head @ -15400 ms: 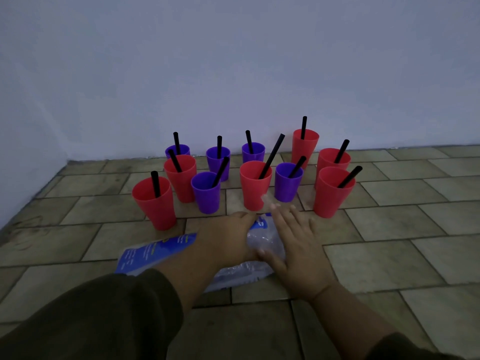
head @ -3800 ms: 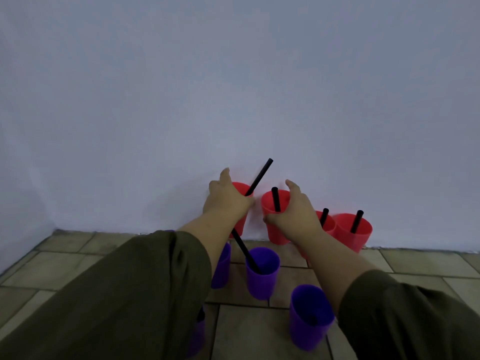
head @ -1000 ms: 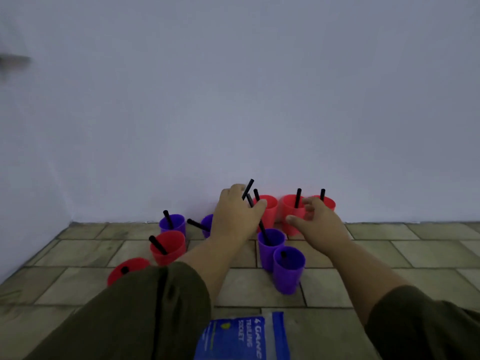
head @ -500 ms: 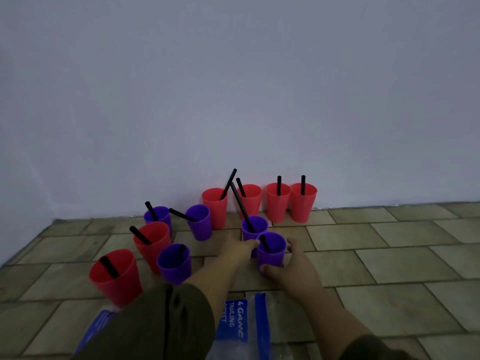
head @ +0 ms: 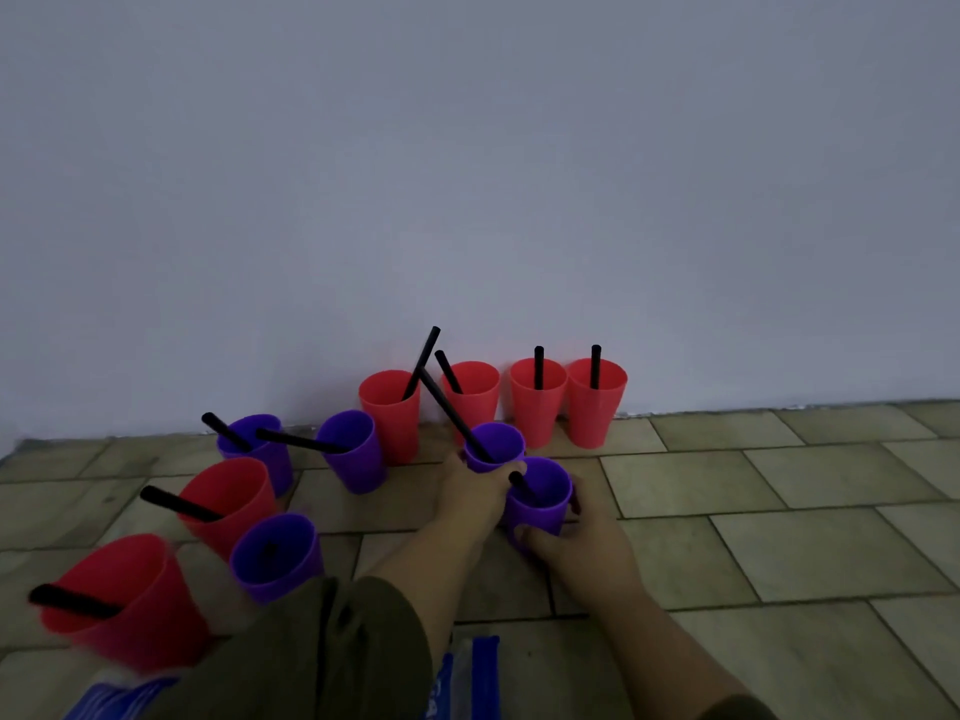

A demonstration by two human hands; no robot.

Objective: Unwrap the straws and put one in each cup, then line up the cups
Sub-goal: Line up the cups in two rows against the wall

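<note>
Left hand grips the far purple cup, right hand the near purple cup; the red row lies just farther, running left-right, left hand nearer.

Back at the wall, four cups side by side, leftmost cup through rightmost cup, a straw standing in each. Just before that row, two cups touching: the farther cup in the left grip, and just right of it the nearer cup in the right grip. Left of the row, the wall-side cup and its neighbour cup sit beside each other. Three more run toward the near left on the floor: middle cup, inner cup, corner cup. A plastic bag lies nearest, partly covered by the left sleeve.
</note>
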